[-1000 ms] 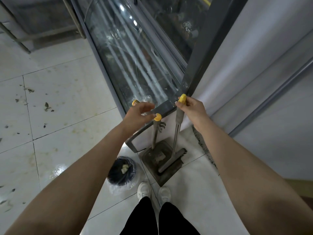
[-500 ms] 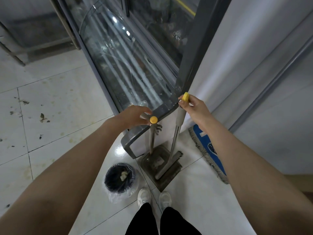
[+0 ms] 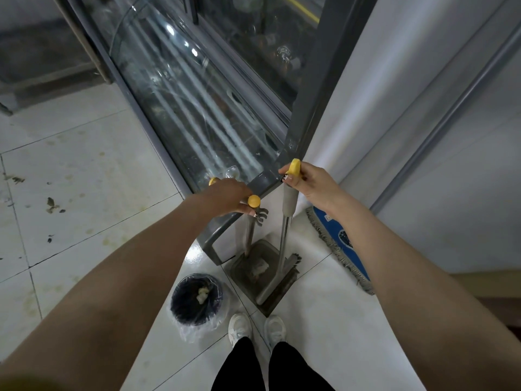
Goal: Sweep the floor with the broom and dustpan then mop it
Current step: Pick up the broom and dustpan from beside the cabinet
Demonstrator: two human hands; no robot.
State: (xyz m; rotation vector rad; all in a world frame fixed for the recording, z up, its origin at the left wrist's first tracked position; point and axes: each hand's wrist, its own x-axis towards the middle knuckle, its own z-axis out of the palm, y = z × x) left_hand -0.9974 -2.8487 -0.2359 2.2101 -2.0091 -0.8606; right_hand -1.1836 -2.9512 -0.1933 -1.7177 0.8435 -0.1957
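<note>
- Both hands have closed on handles: left hand (image 3: 228,196) curls round the dustpan (image 3: 246,283) handle, right hand (image 3: 311,184) grips the broom (image 3: 288,204).
- Neither has left the floor (image 3: 84,170) by the display case (image 3: 197,94) corner; sweeping looks ready to start.

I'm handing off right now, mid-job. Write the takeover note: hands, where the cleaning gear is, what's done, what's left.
Left hand grips the dustpan's yellow-capped top handle; right hand grips the broom near its yellow tip.
The dustpan stands on the floor at the display case corner, with scraps in it and the broom's bristles resting in it. The mop lies by the wall on the right. The lined bin is beside the left shoe.
Done: both sweeping tools in hand.
Left: sweep the debris on the left tiles, empty the pan, then mop.
</note>
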